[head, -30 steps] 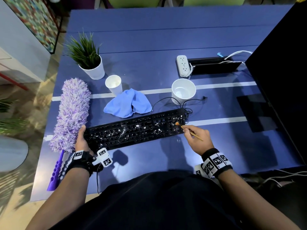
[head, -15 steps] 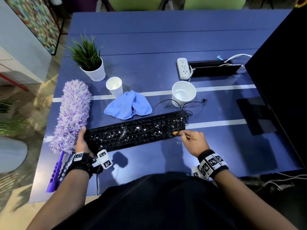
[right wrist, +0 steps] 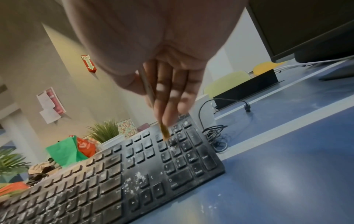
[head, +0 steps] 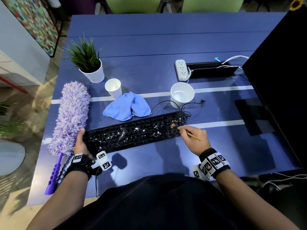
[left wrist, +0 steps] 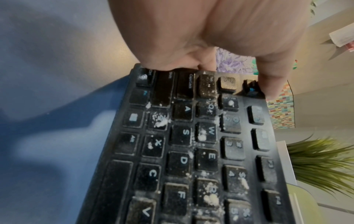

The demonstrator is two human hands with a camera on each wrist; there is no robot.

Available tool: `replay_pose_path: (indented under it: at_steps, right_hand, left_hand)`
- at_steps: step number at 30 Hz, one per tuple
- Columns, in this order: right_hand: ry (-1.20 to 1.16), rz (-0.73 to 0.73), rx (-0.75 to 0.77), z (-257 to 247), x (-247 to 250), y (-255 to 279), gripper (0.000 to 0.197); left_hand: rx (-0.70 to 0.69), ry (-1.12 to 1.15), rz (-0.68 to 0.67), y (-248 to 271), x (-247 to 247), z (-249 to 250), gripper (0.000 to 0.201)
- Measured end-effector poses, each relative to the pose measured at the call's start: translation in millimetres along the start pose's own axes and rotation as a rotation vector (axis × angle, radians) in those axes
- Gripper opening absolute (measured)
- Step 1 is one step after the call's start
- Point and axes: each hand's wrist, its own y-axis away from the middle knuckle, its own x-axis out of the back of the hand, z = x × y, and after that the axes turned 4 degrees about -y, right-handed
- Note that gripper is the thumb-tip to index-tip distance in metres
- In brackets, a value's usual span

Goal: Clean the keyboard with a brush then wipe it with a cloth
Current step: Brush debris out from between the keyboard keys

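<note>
Since half a second ago the right hand (head: 195, 136) has carried the thin wooden-handled brush (head: 186, 132) from the keyboard's near right edge back up onto the number pad; a second ago the bristles sat at much the same spot. Left hand (head: 80, 143) unchanged across all three moments.

Right hand: fingers curled, pinching the brush handle like a pencil. In the right wrist view the orange-brown bristle tip (right wrist: 165, 133) touches the keys at the upper part of the number pad.

Left hand: grips the left end of the long black dusty keyboard (head: 134, 133), thumb on the far corner, fingers wrapped over the end edge. Left wrist view shows the thumb (left wrist: 272, 78) beside the top-row corner key.

Keyboard: lies flat on the blue counter (head: 149, 47), slanted, right end farther from the person. White powder clumps scattered over the letter keys, thickest mid-board; a few specks on the counter near the right end. Its black cable (head: 166, 103) loops behind the right end.

Crumpled light-blue cloth (head: 127, 108): on the counter just behind the keyboard's middle, not touched by either hand.

Other items: fluffy purple-and-white duster with a purple handle (head: 71, 117) just left of the left hand; small white paper cup (head: 113, 87) behind the cloth; wider white cup (head: 182, 94) behind the keyboard's right end; white-potted green plant (head: 89, 65) far left; white power strip (head: 182, 70) far right, near a black monitor (head: 282, 72).
</note>
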Motion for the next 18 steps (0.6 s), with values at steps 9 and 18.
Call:
replay_pose_path:
  at_steps: [9,18]
  right_hand:
    - [0.050,-0.072,0.021,-0.8,-6.6,-2.1,0.016]
    - [0.076,-0.126,0.012,-1.4,-9.7,-7.6,0.019]
  left_hand:
    - [-0.007,0.002,-0.012,-4.4,1.2,-0.3,0.070]
    - [-0.018,-0.034,0.007,-7.8,3.6,-1.1,0.062]
